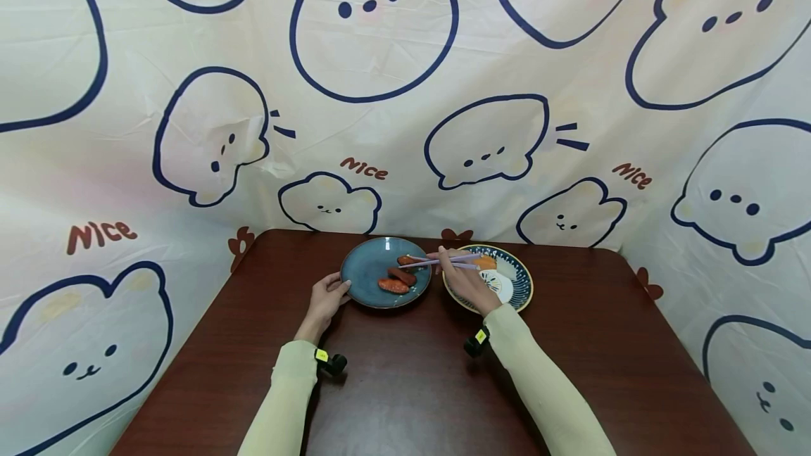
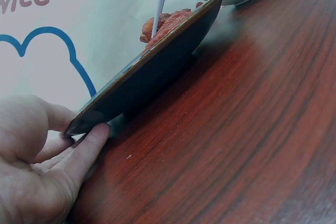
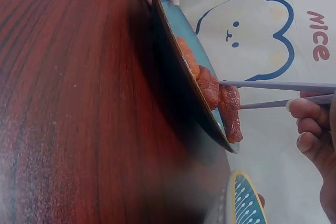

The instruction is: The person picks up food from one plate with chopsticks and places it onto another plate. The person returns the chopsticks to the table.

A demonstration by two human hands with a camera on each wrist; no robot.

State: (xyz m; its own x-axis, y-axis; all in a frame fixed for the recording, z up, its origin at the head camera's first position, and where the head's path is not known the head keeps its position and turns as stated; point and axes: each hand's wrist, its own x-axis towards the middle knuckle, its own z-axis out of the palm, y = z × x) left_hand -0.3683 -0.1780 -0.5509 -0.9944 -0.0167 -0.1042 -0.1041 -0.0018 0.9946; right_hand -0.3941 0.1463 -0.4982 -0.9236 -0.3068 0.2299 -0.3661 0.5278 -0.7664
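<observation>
My left hand (image 1: 326, 301) pinches the left rim of a blue plate (image 1: 362, 274), and the left wrist view shows digits above and below the edge (image 2: 79, 127). Several reddish-brown pieces of food, which look like glazed meat, lie on that plate. My right hand (image 1: 467, 286) holds a pair of lavender chopsticks (image 1: 440, 261) pointing left over it. Their tips are at the farthest glazed piece (image 3: 230, 116), one on either side of it in the right wrist view. Beside it lie a second brown piece (image 3: 208, 85) and a redder piece (image 1: 393, 286).
Under my right hand stands a patterned plate (image 1: 524, 288) with a yellowish rim, holding an orange piece (image 1: 486, 262) and a pale piece (image 1: 506, 269). Both plates sit near the far edge of the brown table (image 1: 405, 385). A printed cloth (image 1: 405, 132) hangs behind it.
</observation>
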